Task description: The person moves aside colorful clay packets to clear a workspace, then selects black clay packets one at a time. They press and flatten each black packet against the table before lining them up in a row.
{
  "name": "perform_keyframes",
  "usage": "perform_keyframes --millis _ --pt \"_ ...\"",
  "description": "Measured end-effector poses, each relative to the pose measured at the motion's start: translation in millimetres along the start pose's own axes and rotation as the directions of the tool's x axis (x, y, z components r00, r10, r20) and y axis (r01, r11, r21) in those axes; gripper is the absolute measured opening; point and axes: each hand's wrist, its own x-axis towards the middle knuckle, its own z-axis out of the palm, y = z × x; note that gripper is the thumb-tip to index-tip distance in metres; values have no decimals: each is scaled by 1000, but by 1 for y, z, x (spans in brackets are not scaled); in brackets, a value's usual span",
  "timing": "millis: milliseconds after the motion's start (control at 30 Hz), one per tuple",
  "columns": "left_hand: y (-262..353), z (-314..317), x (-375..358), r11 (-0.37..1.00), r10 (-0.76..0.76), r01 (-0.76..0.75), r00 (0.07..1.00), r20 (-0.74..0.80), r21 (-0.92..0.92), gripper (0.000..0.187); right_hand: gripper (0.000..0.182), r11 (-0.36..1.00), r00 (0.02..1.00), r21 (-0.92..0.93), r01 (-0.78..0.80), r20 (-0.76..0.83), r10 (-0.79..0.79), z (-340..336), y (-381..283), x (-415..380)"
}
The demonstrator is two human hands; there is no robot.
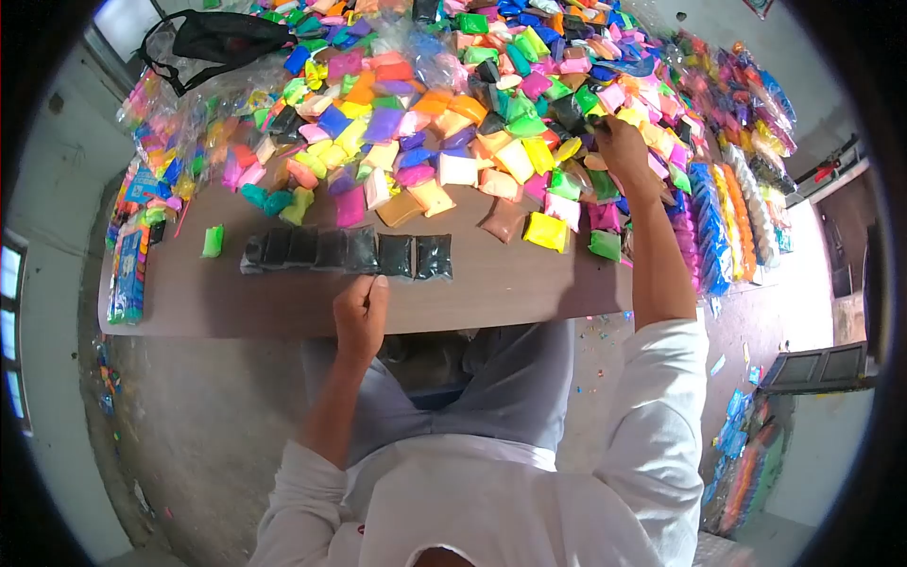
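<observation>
Along the front of the table [491, 293], several flat black packets [362, 250] lie side by side in a row, some overlapping. My left hand [359, 317] is closed in a loose fist at the table's near edge, its thumb just below the row; nothing shows in it. My right hand [624, 156] reaches into the heap of small colored packets [453, 170] at the right. Its fingers are pinched on a dark, apparently black packet, mostly hidden by the fingers. Yellow, green and pink packets surround that hand.
A lone green packet [213, 241] lies left of the row. At the left edge stands a bagged multicolored pack [128, 274]. Long bundles in blue [709, 227] and orange [740, 222] line the right side. A black bag with straps [222, 42] rests on the heap at back left.
</observation>
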Motion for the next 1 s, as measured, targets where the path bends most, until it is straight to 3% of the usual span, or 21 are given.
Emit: perform_keyframes --millis 33,67,100,133,167,233,333,400,467,500,567,600,733,800,933,1000 --pt "0 -1 1 1000 3 -3 1000 0 -2 28 29 1000 1000 -2 -1 -3 1 -1 -2 -3" --pt "-1 -2 2 1000 -24 24 1000 19 -6 27 26 893 998 446 -52 -6 61 -1 -3 -13" --pt "-1 -2 1 998 -57 58 998 40 -9 25 25 596 993 798 -89 25 116 -2 -7 -29" --pt "2 -2 0 998 -65 66 997 42 -11 25 23 461 987 877 -135 79 139 -30 -50 -56" --pt "7 -4 2 999 -52 52 996 74 -1 24 23 494 977 844 -208 153 150 -48 -77 -80" --pt "11 -7 4 998 -65 62 992 105 33 23 25 178 958 943 -282 267 103 -42 -112 -121" --pt "17 -2 1 995 -94 98 981 172 -16 23 25 108 936 930 -352 347 58 -18 -161 -175" --pt "21 -3 0 998 -6 -10 963 269 59 28 25 60 923 921 -385 383 42 -4 -193 -199" --pt "20 -5 -4 998 32 -49 960 279 51 30 23 -42 839 838 -545 543 -45 6 -218 -219" --pt "18 -7 -4 994 95 -106 952 291 23 32 23 -44 834 833 -552 549 -58 10 -229 -224" --pt "12 -13 -5 995 54 -77 942 332 57 32 21 70 868 872 -484 489 -89 14 -243 -232" --pt "9 -14 -5 993 66 -95 941 332 73 31 22 2 837 843 -538 535 -112 12 -245 -232" --pt "10 -14 -4 986 109 -145 932 344 79 31 25 1 832 841 -541 536 -140 10 -249 -233" --pt "11 -13 -4 984 135 -164 933 333 62 30 25 134 849 846 -515 525 -50 9 -253 -236" --pt "6 -14 -3 970 174 -225 908 380 95 29 26 115 871 866 -486 491 -19 17 -254 -239" --pt "10 -17 -2 985 136 -167 909 395 44 29 27 91 882 879 -467 471 -15 19 -254 -240"
